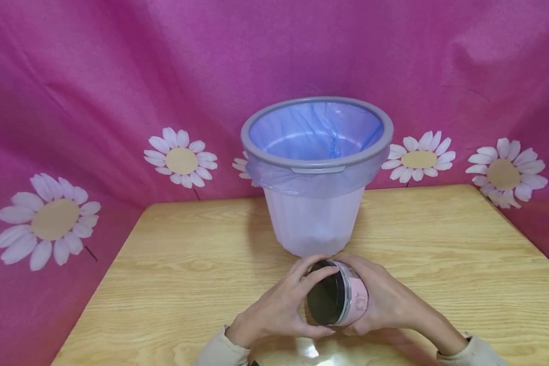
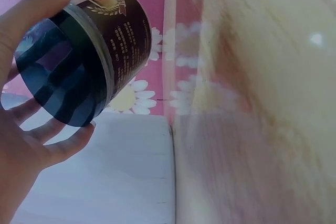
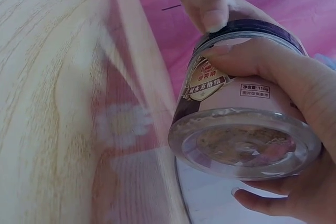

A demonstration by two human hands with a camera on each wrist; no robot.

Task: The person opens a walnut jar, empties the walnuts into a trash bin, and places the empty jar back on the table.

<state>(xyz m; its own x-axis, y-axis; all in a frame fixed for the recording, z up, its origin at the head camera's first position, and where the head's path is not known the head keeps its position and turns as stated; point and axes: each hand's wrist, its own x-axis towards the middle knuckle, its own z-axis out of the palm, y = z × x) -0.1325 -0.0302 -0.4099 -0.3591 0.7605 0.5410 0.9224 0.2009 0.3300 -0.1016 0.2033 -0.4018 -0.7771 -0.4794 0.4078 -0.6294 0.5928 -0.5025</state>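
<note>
A clear plastic jar (image 3: 247, 98) with a black lid (image 1: 326, 292) and a pink and dark printed label is tilted on its side between both hands, above the near part of the table. My left hand (image 1: 285, 302) grips the lid, its thumb and fingers spread around the rim. Around the jar's body curls my right hand (image 1: 389, 297), with the thumb across the label in the right wrist view. Through the jar's clear base, brownish and pinkish contents show. The left wrist view shows the glossy lid face and small print on the label.
Just beyond the hands stands a whitish bin (image 1: 315, 218) with a grey rim (image 1: 317, 163) and a blue liner bag (image 1: 311, 132). It rests on a light wood-pattern table (image 1: 196, 259). A magenta cloth (image 1: 201, 61) with white daisies hangs behind and at the sides.
</note>
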